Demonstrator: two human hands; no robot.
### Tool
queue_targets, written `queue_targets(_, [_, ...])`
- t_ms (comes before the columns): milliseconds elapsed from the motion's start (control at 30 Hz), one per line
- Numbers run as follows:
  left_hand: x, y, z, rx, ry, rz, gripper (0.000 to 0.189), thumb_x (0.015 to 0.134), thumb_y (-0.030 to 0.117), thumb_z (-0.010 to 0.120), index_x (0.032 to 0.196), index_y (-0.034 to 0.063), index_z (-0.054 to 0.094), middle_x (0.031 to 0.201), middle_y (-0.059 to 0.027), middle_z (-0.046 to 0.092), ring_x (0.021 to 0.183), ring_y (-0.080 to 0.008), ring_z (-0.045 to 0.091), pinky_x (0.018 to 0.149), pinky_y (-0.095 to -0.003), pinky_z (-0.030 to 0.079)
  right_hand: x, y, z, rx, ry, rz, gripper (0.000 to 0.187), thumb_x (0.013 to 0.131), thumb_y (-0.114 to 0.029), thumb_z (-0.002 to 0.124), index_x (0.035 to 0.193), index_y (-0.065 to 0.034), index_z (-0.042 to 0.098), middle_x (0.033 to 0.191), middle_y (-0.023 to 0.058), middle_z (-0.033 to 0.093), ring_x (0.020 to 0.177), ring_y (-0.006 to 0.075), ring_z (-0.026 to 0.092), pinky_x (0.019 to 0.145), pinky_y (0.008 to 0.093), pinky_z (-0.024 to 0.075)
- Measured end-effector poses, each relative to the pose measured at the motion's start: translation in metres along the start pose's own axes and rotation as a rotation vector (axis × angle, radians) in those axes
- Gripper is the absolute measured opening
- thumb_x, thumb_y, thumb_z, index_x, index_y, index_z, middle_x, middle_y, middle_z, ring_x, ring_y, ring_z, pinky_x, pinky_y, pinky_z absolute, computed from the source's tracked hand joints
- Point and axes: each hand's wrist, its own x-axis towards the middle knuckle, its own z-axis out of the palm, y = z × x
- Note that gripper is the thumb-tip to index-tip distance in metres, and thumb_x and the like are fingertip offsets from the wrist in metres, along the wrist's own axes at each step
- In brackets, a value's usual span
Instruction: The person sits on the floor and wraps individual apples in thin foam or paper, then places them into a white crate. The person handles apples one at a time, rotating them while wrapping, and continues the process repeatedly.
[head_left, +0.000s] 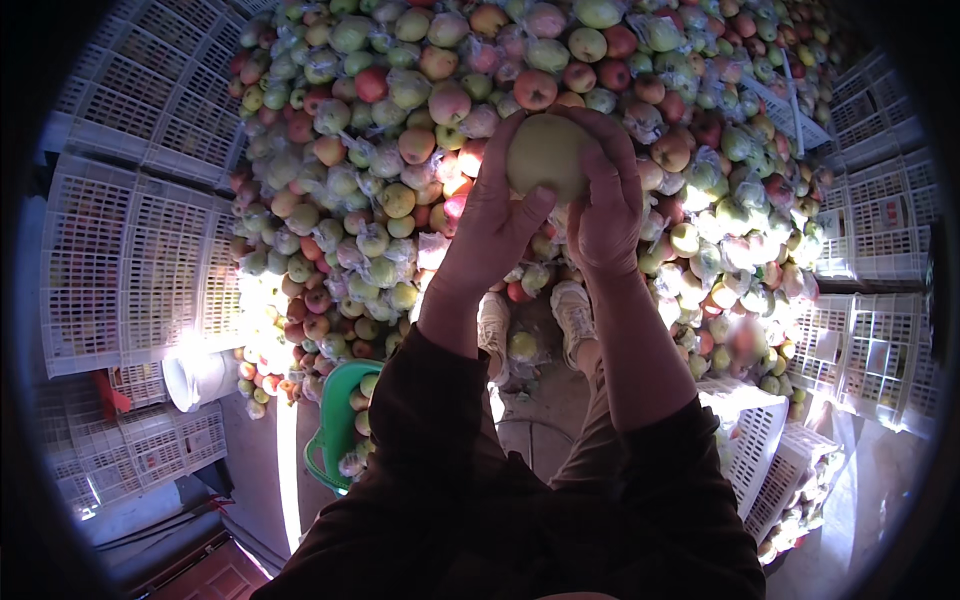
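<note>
Both hands hold one large yellow-green apple (546, 157) raised over the heap. My left hand (496, 202) wraps its left side, with the thumb along the lower edge. My right hand (611, 210) covers its right side, the fingers curled over the top and the thumb against the skin. No wrap shows on this apple. Below and beyond spreads a big pile of apples (420, 146), red, yellow and green, many in clear plastic bags. Below my wrists, a bagged green apple (523, 346) lies on the floor between my two light shoes (576, 319).
White slatted crates (124, 255) are stacked at left, with more crates (855, 352) at right. A green plastic basket (330, 401) holding apples stands by my left side, near a white bucket (202, 379). An open white crate (754, 442) is at lower right. Another crate edge (784, 112) pokes from the pile.
</note>
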Motion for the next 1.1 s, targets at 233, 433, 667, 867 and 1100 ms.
queue_targets(233, [0.0, 0.002, -0.001, -0.143, -0.011, 0.009, 0.079, 0.084, 0.008, 0.067, 0.147, 0.0086, 0.02, 0.127, -0.0122, 0.046, 0.114, -0.0197, 0.05, 0.094, -0.0336, 0.045, 0.003, -0.005, 0.0, 0.062, -0.029, 0.067, 0.028, 0.095, -0.018, 0.048, 0.117, -0.0032, 0.055, 0.118, 0.0073, 0.056, 0.104, 0.0145, 0.054, 0.09, 0.0279, 0.0444])
queue_targets(433, [0.002, -0.01, -0.001, 0.074, 0.0, 0.134, 0.087, 0.078, -0.004, 0.065, 0.148, 0.0089, 0.014, 0.139, -0.0111, 0.037, 0.123, -0.023, 0.047, 0.098, -0.0352, 0.046, 0.002, 0.001, 0.002, -0.033, -0.052, 0.04, 0.031, 0.093, -0.015, 0.053, 0.121, -0.0027, 0.051, 0.115, 0.0077, 0.056, 0.103, 0.014, 0.053, 0.089, 0.0272, 0.0453])
queue_targets(667, [0.003, -0.011, -0.001, 0.187, 0.004, 0.141, 0.091, 0.076, -0.008, 0.064, 0.148, 0.0098, 0.011, 0.137, -0.012, 0.037, 0.122, -0.0241, 0.048, 0.097, -0.0361, 0.048, 0.002, -0.001, 0.0, -0.061, -0.029, 0.1, 0.034, 0.091, -0.013, 0.057, 0.123, -0.0033, 0.05, 0.114, 0.0079, 0.056, 0.102, 0.0137, 0.054, 0.088, 0.0265, 0.0458])
queue_targets(867, [0.002, -0.014, 0.0, 0.153, -0.006, 0.133, 0.092, 0.075, -0.008, 0.065, 0.148, 0.0091, 0.012, 0.136, -0.0123, 0.037, 0.122, -0.0243, 0.048, 0.097, -0.0369, 0.048, 0.003, 0.0, -0.002, -0.021, 0.015, 0.113, 0.028, 0.095, -0.02, 0.049, 0.118, -0.0046, 0.055, 0.112, 0.0058, 0.057, 0.101, 0.0128, 0.054, 0.087, 0.0263, 0.046])
queue_targets(1100, [0.002, -0.018, -0.001, 0.128, 0.013, 0.125, 0.083, 0.08, 0.001, 0.067, 0.146, 0.0073, 0.017, 0.137, -0.0123, 0.038, 0.12, -0.0227, 0.049, 0.094, -0.0338, 0.049, 0.003, -0.003, 0.003, 0.007, 0.09, 0.132, 0.028, 0.098, -0.021, 0.041, 0.114, -0.0054, 0.058, 0.108, 0.0055, 0.06, 0.096, 0.013, 0.057, 0.083, 0.0264, 0.0479])
